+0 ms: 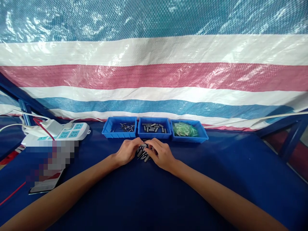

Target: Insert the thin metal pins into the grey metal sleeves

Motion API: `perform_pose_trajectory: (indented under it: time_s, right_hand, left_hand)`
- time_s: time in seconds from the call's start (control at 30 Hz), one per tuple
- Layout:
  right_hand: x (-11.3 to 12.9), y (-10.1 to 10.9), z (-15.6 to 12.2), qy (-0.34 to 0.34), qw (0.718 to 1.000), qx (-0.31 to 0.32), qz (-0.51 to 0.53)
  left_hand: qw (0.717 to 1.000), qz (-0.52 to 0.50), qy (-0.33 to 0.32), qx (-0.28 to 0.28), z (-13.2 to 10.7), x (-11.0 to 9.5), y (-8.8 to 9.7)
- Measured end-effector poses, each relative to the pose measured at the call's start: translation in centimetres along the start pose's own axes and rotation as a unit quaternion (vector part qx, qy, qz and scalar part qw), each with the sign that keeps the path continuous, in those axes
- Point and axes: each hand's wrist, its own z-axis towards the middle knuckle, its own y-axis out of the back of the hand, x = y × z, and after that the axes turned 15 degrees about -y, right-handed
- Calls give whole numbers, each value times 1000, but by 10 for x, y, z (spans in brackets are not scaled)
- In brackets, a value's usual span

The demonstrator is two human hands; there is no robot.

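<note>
Taking the person's own side of the blue worktop (149,202) as 6 o'clock, the left hand (127,151) and the right hand (163,155) meet over a small pile of metal parts (143,156), the left on its 9 o'clock side and the right on its 3 o'clock side. A light grey piece (143,145) shows between the two sets of fingertips, at the 12 o'clock edge of the pile. Its long axis seems to run roughly from 9 to 3 o'clock, though it is too small to be sure. It lies toward 2 o'clock from the left palm and toward 10 from the right, with neither hand clearly nearer. Each grip is bent inward with the fingertips close to the piece; whether one or both are clamped on it cannot be told.

From the pile, the left bin (118,135) of thin metal pins (128,127) stands between 10 and 11 o'clock. The middle bin (154,136) of grey cylinders (151,129) is between 12 and 1, and the right bin (190,139) of green translucent pieces (186,130) near 2. A white power strip (83,130) lies well apart, between 9 and 10.
</note>
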Motion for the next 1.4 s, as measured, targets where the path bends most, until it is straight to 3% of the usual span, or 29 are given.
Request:
perform_pose_trajectory:
  time_s: [0.17, 0.33, 0.63, 0.77, 0.97, 1.4]
  right_hand:
    - [1, 0, 0, 20, 1000, 3, -16]
    - [1, 1, 0, 22, 1000, -15, -11]
    - [1, 0, 1, 11, 1000, -29, 1]
    - [0, 1, 1, 2, 1000, -5, 14]
    - [2, 3, 0, -30, 999, -7, 31]
    - [5, 0, -1, 55, 997, 17, -43]
  left_hand:
    - [999, 32, -26, -6, -4, 1, -1]
    - [998, 55, -1, -14, 0, -2, 3]
    - [997, 71, -15, 6, 10, -7, 4]
    - [996, 67, -30, 47, 10, -7, 4]
    - [995, 85, 0, 49, 9, -7, 6]
    - [998, 33, -29, 43, 7, -5, 4]
